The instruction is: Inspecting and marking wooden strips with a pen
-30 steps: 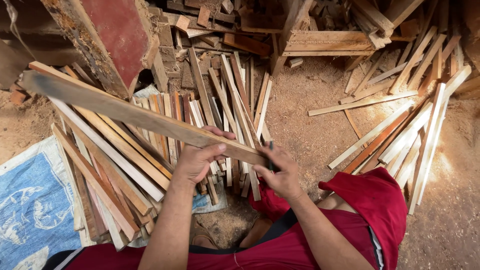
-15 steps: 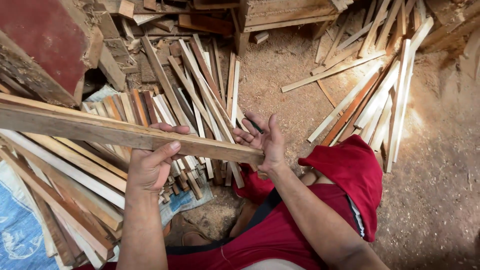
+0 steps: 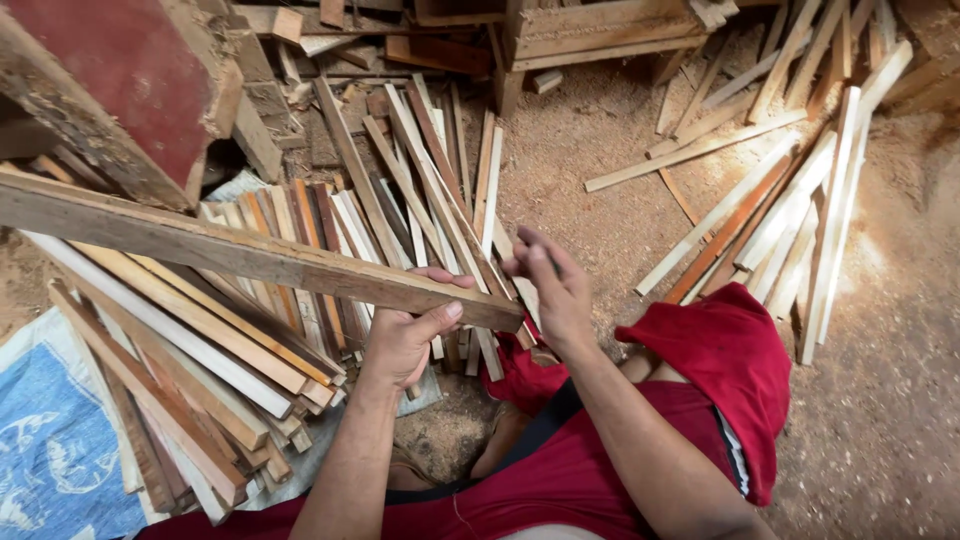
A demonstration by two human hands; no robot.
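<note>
A view down from the head of a person in red clothing, seated on a sawdust-covered floor (image 3: 600, 180). At far left lies one blue and white woven sack (image 3: 50, 440), partly under a heap of wooden strips (image 3: 200, 340), too many and too overlapped to count. Above it at top left stands one large timber block with a red-painted face (image 3: 120, 70).

One long, flat wooden board (image 3: 230, 250) runs from the left edge, sloping slightly down toward the centre, held in the air above the heap. The left hand (image 3: 405, 335) grips this board close to its right end, thumb on the near face and fingers curled over the far edge.

Just right of the board's end, the right hand (image 3: 555, 290) hovers with the palm turned away and the fingers loosely spread, holding nothing that can be seen. It is near the board's tip, and contact between them cannot be made out.

Behind the hands a second fan of thin strips (image 3: 440, 170) lies on the floor. Farther right, a third group of long pale and reddish slats (image 3: 790, 220) lies spread on the sawdust, again too many to count. At top centre sits one rough wooden frame (image 3: 600, 30).
</note>
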